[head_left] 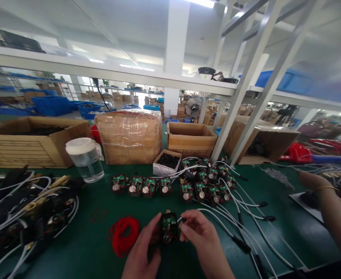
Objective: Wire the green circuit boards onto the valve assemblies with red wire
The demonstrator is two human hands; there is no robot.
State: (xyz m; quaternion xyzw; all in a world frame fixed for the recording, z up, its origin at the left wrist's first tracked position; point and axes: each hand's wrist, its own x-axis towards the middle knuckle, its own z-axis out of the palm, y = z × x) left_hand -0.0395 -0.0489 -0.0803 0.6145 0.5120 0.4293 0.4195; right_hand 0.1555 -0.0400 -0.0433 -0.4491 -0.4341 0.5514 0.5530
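Observation:
My left hand point(143, 250) and my right hand point(201, 236) together hold a small black module with a green circuit board point(169, 227) just above the green table point(95, 255) near its front edge. Fingers of both hands are pinched on the module's sides. A white cable point(216, 215) runs from it to the right. Just left of my left hand lies a coil of red wire point(124, 234). Behind, two rows of the same modules point(143, 185) point(208, 188) lie on the table.
A heap of black parts with white cables point(25, 209) fills the left. A clear plastic jug point(85, 159), cardboard boxes point(129, 135) point(190, 139) and a small white box of black parts point(167, 162) stand behind. Another person's arm point(329, 209) reaches in at right.

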